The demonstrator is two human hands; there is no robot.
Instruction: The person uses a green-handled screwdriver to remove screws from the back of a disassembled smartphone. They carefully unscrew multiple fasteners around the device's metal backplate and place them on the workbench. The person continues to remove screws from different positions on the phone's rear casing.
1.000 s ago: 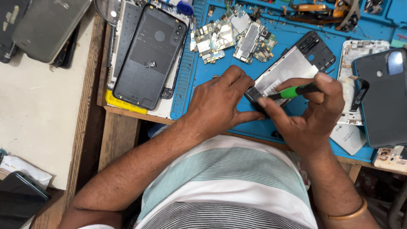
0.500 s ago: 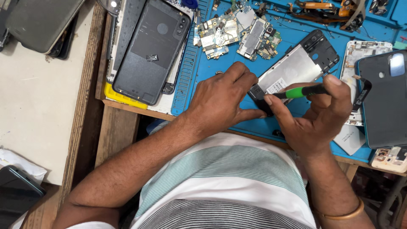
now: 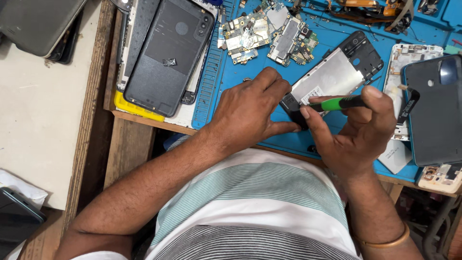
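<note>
Between frames the view drifted: bench items slid toward the lower right, while both hands stayed locked on the phone's lower end. Left hand was curled over the near corner of the phone, fingers closed and pressing it onto the blue mat. Right hand pinched a green-handled tool between thumb and forefinger, closed tight on the handle; the tip met the phone's dark bottom edge right beside the left fingertips. Tip itself hidden, so exact contact could not be read.

Phone lay opened, silver shield plate up, slanting away from the grip toward the upper right.

Handling judgement: light, stiff along its frame, yet thin and fragile with the back off. Smooth plate probably slippery. Best hold looked like the frame edges and corner, as the left hand had it, not the plate or exposed parts.

Beyond the left knuckles sat loose boards; further left, a dark back cover. Outboard of the right hand lay another phone.
</note>
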